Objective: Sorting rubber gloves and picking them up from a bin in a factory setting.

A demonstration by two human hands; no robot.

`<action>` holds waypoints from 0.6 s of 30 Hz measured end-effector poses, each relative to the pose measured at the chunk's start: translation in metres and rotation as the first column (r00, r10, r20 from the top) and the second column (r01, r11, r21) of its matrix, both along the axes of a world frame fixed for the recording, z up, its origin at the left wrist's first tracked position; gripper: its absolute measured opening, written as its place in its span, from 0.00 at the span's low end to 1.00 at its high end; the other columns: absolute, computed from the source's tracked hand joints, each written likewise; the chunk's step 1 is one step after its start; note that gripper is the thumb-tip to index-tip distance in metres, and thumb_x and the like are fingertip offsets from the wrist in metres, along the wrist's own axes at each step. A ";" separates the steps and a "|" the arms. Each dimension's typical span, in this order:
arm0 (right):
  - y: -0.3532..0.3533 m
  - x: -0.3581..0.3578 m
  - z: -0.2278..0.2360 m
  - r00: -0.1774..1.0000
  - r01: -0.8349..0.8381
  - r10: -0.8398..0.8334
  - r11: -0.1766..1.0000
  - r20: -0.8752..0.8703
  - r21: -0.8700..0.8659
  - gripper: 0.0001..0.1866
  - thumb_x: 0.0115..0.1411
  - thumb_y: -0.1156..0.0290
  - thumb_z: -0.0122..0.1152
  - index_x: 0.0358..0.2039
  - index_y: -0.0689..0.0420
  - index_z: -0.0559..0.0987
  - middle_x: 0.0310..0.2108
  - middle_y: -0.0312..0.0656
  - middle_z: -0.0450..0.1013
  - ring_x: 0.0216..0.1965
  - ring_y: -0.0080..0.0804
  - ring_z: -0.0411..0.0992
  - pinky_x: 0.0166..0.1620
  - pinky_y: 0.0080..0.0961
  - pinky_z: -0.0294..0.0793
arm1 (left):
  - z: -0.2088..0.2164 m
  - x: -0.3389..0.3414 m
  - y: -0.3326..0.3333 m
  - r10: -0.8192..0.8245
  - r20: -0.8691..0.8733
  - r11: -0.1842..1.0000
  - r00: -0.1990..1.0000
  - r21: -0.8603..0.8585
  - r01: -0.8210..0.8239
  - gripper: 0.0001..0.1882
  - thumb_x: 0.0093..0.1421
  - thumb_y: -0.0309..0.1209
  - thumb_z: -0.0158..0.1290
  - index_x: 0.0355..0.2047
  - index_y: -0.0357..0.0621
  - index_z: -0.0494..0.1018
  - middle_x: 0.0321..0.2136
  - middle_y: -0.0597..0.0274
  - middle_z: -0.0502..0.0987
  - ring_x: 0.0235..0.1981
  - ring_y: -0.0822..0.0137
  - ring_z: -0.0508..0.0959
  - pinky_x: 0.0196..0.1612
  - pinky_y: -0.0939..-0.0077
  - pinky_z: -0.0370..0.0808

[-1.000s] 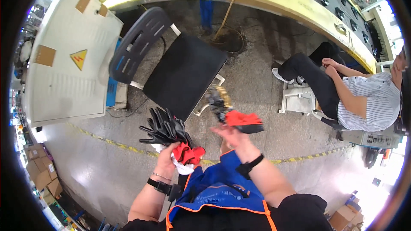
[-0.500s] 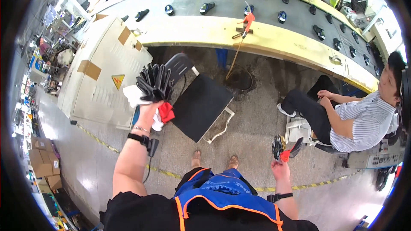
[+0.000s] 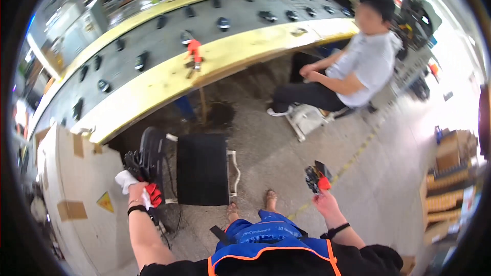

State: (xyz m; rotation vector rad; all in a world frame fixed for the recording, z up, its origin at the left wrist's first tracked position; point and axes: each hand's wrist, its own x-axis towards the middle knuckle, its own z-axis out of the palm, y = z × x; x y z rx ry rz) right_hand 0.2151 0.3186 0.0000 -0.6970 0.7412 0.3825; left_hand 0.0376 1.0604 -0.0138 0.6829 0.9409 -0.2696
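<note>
My left hand is closed around a bunch of black, shiny, finger-like pieces that look like gloves. White cloth and red cloth stick out beside that hand, next to the backrest of a black chair. On the right, my right hand is raised with its fingers closed on a small dark bundle with a red piece at its base. Blur hides what this bundle is.
Ahead runs a long grey conveyor with yellow edges, carrying several dark shoes. A red-handled tool sits on its near edge. One person sits at right. A pale cabinet stands at left; cartons at far right.
My view has swung to the right, so the conveyor, chair and seated person have shifted left in the picture. Both hands still hold their bundles.
</note>
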 end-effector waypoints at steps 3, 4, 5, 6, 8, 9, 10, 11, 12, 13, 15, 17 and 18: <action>0.027 -0.012 0.024 0.999 0.029 -0.033 0.993 -0.033 -0.117 0.07 0.57 0.70 0.59 0.35 0.53 0.71 0.29 0.35 0.68 0.33 0.31 0.65 0.41 0.32 0.70 | -0.037 -0.005 0.045 -0.269 -0.397 0.329 0.877 0.818 0.471 0.11 0.45 0.31 0.57 0.23 0.33 0.73 0.23 0.46 0.75 0.29 0.52 0.78 0.34 0.62 0.74; 0.029 -0.014 0.028 1.000 0.000 -0.004 0.990 -0.028 -0.141 0.07 0.58 0.70 0.59 0.35 0.53 0.71 0.29 0.35 0.68 0.33 0.31 0.65 0.41 0.32 0.70 | -0.043 0.004 0.054 -0.225 -0.521 -0.079 0.823 0.852 0.518 0.15 0.42 0.30 0.60 0.27 0.29 0.75 0.26 0.42 0.78 0.33 0.53 0.80 0.39 0.66 0.76; 0.026 -0.016 0.028 0.999 0.035 -0.037 0.987 -0.012 -0.154 0.07 0.58 0.70 0.59 0.35 0.53 0.71 0.29 0.35 0.68 0.33 0.31 0.65 0.41 0.32 0.70 | -0.053 0.009 0.047 -0.193 -0.682 -0.246 0.706 0.730 0.638 0.16 0.40 0.32 0.62 0.26 0.30 0.76 0.28 0.43 0.79 0.33 0.53 0.80 0.39 0.65 0.75; 0.024 -0.015 0.029 0.997 0.071 -0.074 0.991 -0.023 -0.116 0.07 0.58 0.69 0.58 0.36 0.53 0.71 0.29 0.35 0.67 0.33 0.31 0.65 0.41 0.32 0.70 | -0.058 0.009 0.043 -0.117 -0.811 -0.400 0.573 0.567 0.720 0.17 0.38 0.33 0.63 0.25 0.31 0.77 0.29 0.43 0.79 0.34 0.53 0.80 0.39 0.65 0.75; 0.009 -0.015 0.031 0.990 0.137 -0.140 0.987 -0.034 -0.087 0.07 0.58 0.69 0.58 0.36 0.53 0.71 0.29 0.35 0.67 0.33 0.32 0.66 0.41 0.32 0.70 | -0.060 0.004 0.032 -0.001 -0.681 -0.262 0.732 0.707 0.657 0.15 0.38 0.35 0.63 0.21 0.34 0.77 0.29 0.45 0.80 0.33 0.51 0.80 0.38 0.64 0.75; -0.001 -0.010 0.035 0.985 0.169 -0.171 0.981 -0.013 -0.098 0.08 0.58 0.69 0.58 0.37 0.52 0.71 0.30 0.34 0.69 0.33 0.30 0.66 0.40 0.32 0.69 | -0.057 0.002 0.022 -0.060 -0.726 -0.244 0.685 0.676 0.695 0.15 0.42 0.40 0.60 0.23 0.39 0.79 0.29 0.48 0.80 0.33 0.53 0.80 0.37 0.63 0.75; -0.014 -0.003 0.040 0.981 0.195 -0.195 0.975 0.010 -0.105 0.09 0.58 0.69 0.58 0.39 0.51 0.72 0.31 0.33 0.71 0.33 0.29 0.66 0.39 0.32 0.69 | -0.050 0.000 0.013 -0.114 -0.764 -0.228 0.635 0.643 0.731 0.16 0.46 0.44 0.58 0.25 0.43 0.80 0.30 0.50 0.81 0.33 0.55 0.80 0.36 0.62 0.74; -0.027 0.000 0.045 0.969 0.244 -0.240 0.966 0.058 -0.082 0.09 0.58 0.69 0.58 0.39 0.52 0.72 0.31 0.33 0.70 0.32 0.29 0.66 0.39 0.32 0.69 | -0.046 0.003 -0.007 -0.026 -0.681 -0.014 0.732 0.732 0.681 0.16 0.38 0.35 0.63 0.21 0.33 0.77 0.28 0.44 0.80 0.34 0.49 0.80 0.39 0.64 0.76; -0.037 0.001 0.049 0.967 0.253 -0.248 0.964 0.060 -0.083 0.09 0.58 0.69 0.58 0.39 0.52 0.72 0.31 0.33 0.70 0.32 0.29 0.66 0.39 0.32 0.69 | -0.039 0.000 -0.026 0.057 -0.690 0.049 0.721 0.723 0.689 0.16 0.39 0.36 0.62 0.23 0.32 0.78 0.31 0.43 0.80 0.36 0.49 0.79 0.40 0.64 0.76; -0.042 0.004 0.055 0.968 0.244 -0.237 0.966 0.083 -0.087 0.08 0.59 0.68 0.58 0.38 0.52 0.71 0.30 0.34 0.68 0.33 0.29 0.66 0.39 0.31 0.70 | -0.032 -0.010 -0.035 0.053 -0.758 -0.030 0.650 0.650 0.760 0.16 0.43 0.39 0.60 0.25 0.37 0.79 0.31 0.46 0.80 0.37 0.52 0.80 0.40 0.65 0.76; -0.052 0.012 0.062 0.974 0.208 -0.201 0.976 0.099 -0.059 0.07 0.59 0.68 0.58 0.37 0.52 0.71 0.29 0.35 0.66 0.34 0.30 0.65 0.40 0.31 0.71 | -0.034 -0.058 -0.034 0.053 -0.813 -0.052 0.580 0.578 0.815 0.18 0.44 0.40 0.59 0.28 0.36 0.79 0.34 0.45 0.79 0.39 0.53 0.79 0.43 0.66 0.75; -0.070 -0.004 0.059 0.971 0.227 -0.218 0.970 0.098 -0.089 0.08 0.58 0.68 0.59 0.36 0.52 0.71 0.28 0.34 0.66 0.33 0.30 0.65 0.40 0.31 0.71 | -0.036 -0.086 -0.053 0.023 -0.749 0.079 0.662 0.661 0.746 0.21 0.42 0.39 0.60 0.28 0.29 0.77 0.35 0.42 0.79 0.42 0.50 0.78 0.46 0.65 0.74; -0.087 -0.016 0.049 0.971 0.228 -0.221 0.970 0.095 -0.081 0.08 0.58 0.68 0.59 0.36 0.52 0.71 0.28 0.34 0.66 0.33 0.30 0.65 0.40 0.31 0.71 | -0.035 -0.096 -0.065 -0.099 -0.821 -0.160 0.562 0.570 0.806 0.20 0.43 0.39 0.60 0.30 0.33 0.78 0.34 0.43 0.79 0.41 0.49 0.78 0.44 0.64 0.74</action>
